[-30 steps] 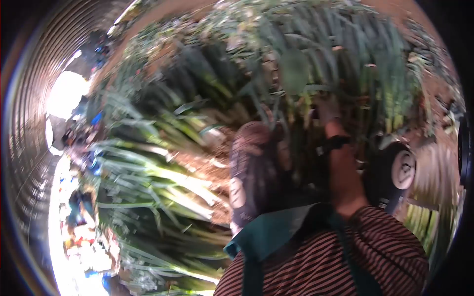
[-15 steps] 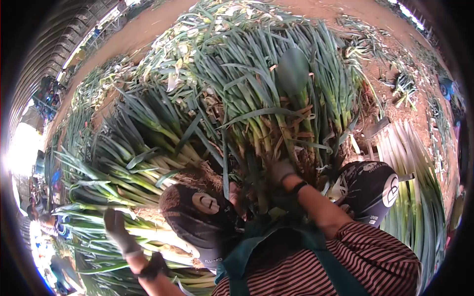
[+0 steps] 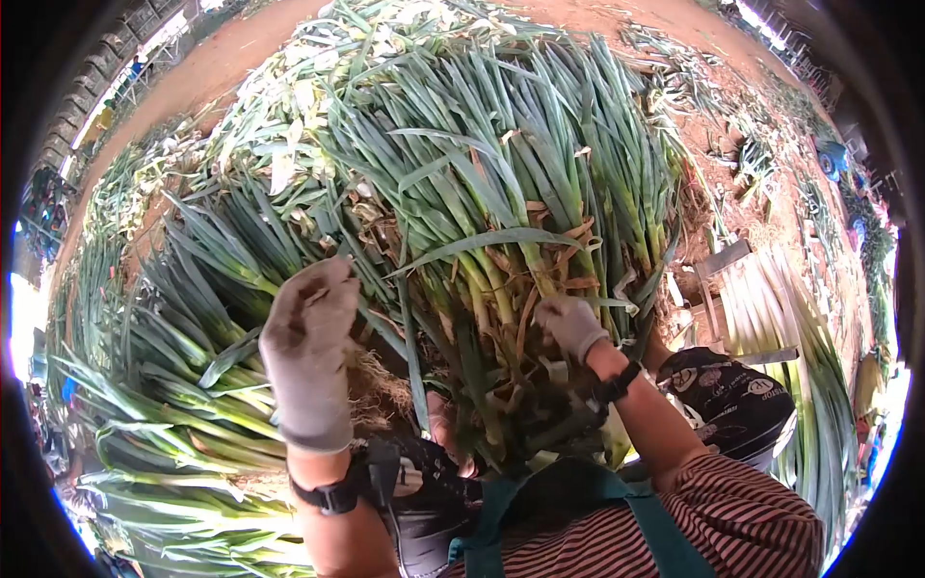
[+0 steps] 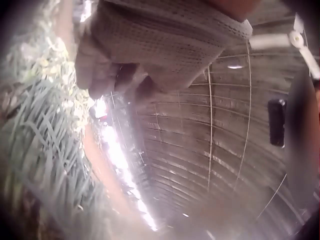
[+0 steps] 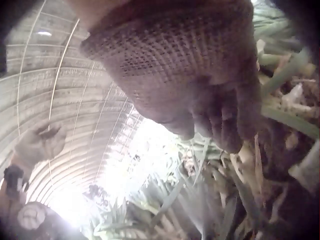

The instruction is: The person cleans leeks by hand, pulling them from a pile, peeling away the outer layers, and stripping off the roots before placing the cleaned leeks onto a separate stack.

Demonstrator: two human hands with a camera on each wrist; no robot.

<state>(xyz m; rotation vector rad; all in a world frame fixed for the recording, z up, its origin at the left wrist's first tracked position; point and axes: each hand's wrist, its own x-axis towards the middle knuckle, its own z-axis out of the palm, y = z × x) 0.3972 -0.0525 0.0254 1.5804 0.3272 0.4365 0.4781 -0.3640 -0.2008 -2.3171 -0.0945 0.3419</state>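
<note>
My left hand [image 3: 313, 356], in a pale, soiled knit glove, is raised over the left side of the onion pile, fingers loosely bent and nothing in them. In the left wrist view the gloved hand [image 4: 150, 45] hangs against the arched roof. My right hand [image 3: 575, 326], gloved too, is low at the root ends of a big heap of green onions [image 3: 482, 173], its fingertips close to dry brown leaves [image 3: 578, 283]. The right wrist view shows the fingers [image 5: 227, 117] drooping, slightly bent, over the stalks [image 5: 200, 200].
More green onions [image 3: 173, 405] lie at the left, roots toward my knee. At the right, peeled white-stalked onions [image 3: 771, 308] lie on a stand with metal bars [image 3: 766, 356]. Leaf scraps [image 3: 299, 144] litter the soil behind. My dark-clad knees [image 3: 718, 395] flank the heap.
My left hand has risen from low at the left to in front of me, nearer the heap. The right hand has stayed by the root ends. My head view has steadied and shifted.
</note>
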